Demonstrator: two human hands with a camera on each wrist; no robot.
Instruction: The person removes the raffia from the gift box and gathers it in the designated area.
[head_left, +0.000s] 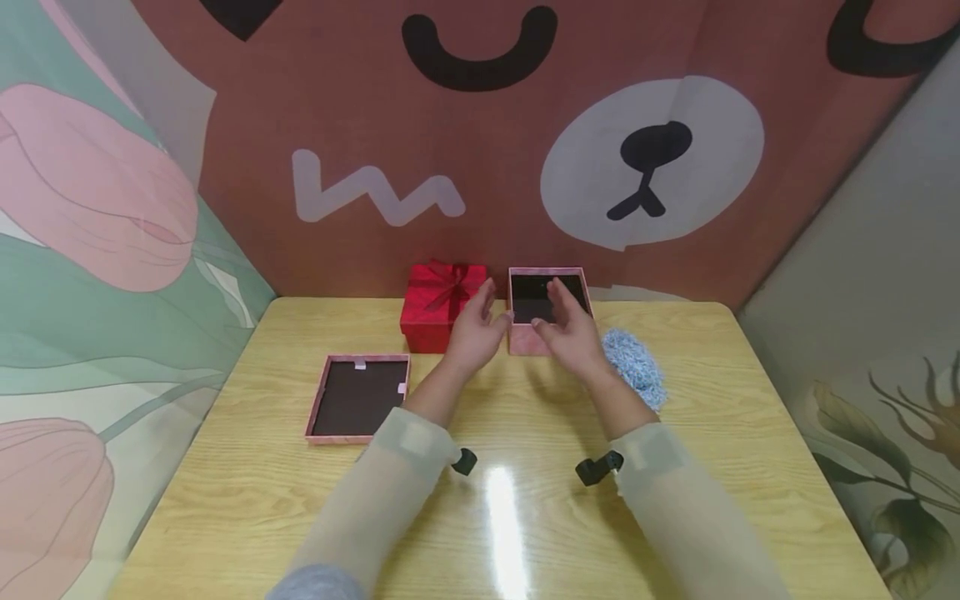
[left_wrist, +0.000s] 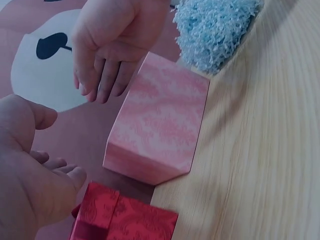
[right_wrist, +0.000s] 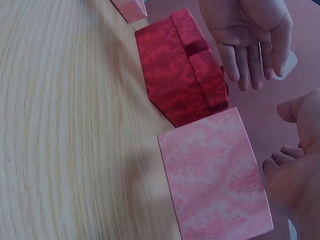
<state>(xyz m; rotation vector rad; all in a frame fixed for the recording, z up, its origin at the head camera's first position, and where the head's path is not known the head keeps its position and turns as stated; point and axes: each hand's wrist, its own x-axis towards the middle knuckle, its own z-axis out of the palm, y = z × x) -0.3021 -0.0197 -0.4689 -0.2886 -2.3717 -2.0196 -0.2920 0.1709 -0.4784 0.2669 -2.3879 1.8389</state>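
Observation:
Both hands are held up near the back of the table, palms facing each other with a gap between them and nothing in them. My left hand (head_left: 474,333), fingers extended, overlaps the right edge of a red gift box (head_left: 429,321) with a ribbon bow. My right hand (head_left: 572,337) is over the front right part of an uncovered pink box (head_left: 527,340) with a dark inside. The left wrist view shows the pink patterned wall (left_wrist: 160,115) below the hands. Fingers on the right hand (right_wrist: 295,175) are loosely bent beside that box.
A shallow pink box lid (head_left: 360,408) lies inside up at the left, two small pale tabs on its dark lining. A light-blue shaggy bundle (head_left: 636,371) rests right of the pink box. Behind the table (head_left: 525,517) stands a wall (head_left: 495,233) with a printed bear.

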